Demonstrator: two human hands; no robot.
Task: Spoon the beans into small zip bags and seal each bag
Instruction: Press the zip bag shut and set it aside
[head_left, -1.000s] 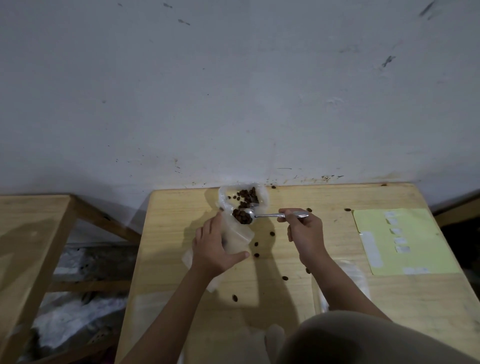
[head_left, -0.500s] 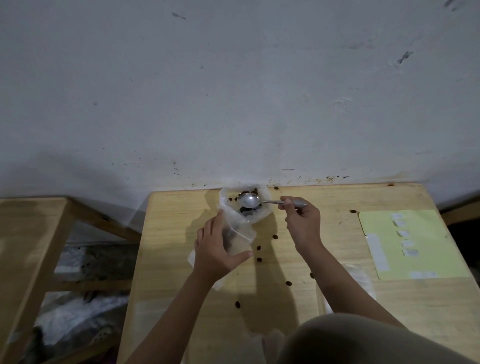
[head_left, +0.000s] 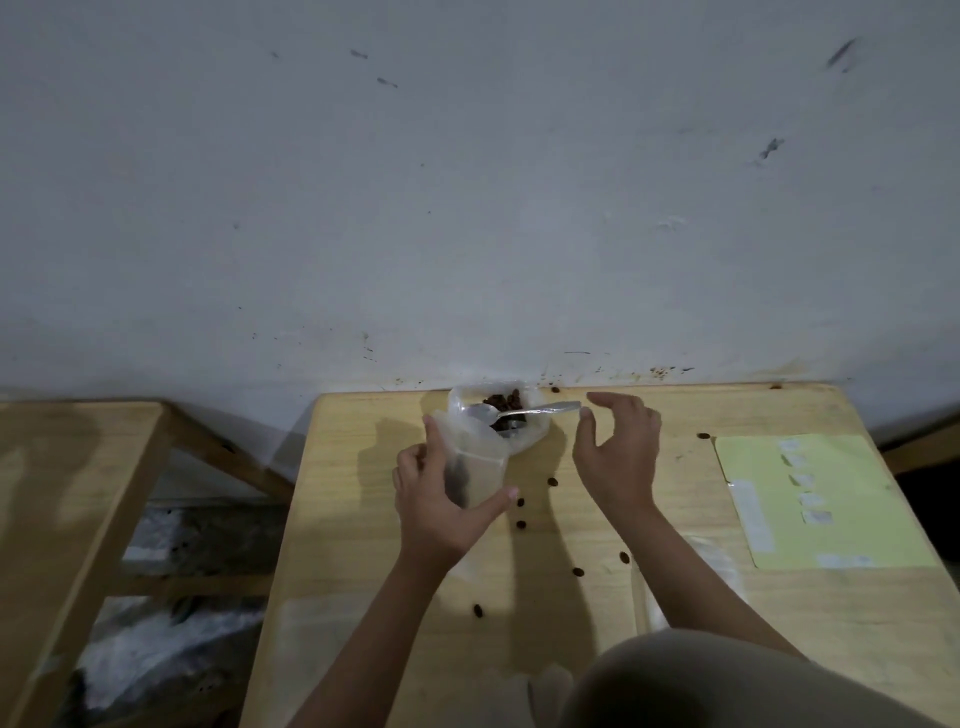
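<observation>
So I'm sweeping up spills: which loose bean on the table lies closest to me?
The lone bean between the forearms, at the bottom. The other strays lie farther up, toward the bean bag.

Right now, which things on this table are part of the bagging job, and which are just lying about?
Job: small clear zip bag held by left hand; metal spoon resting in clear plastic bean bag; open right hand.

Lying about: pale yellow-green sheet; stray dark beans.

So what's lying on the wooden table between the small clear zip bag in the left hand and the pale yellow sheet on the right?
In the head view, the open right hand and a few loose dark beans.
</observation>
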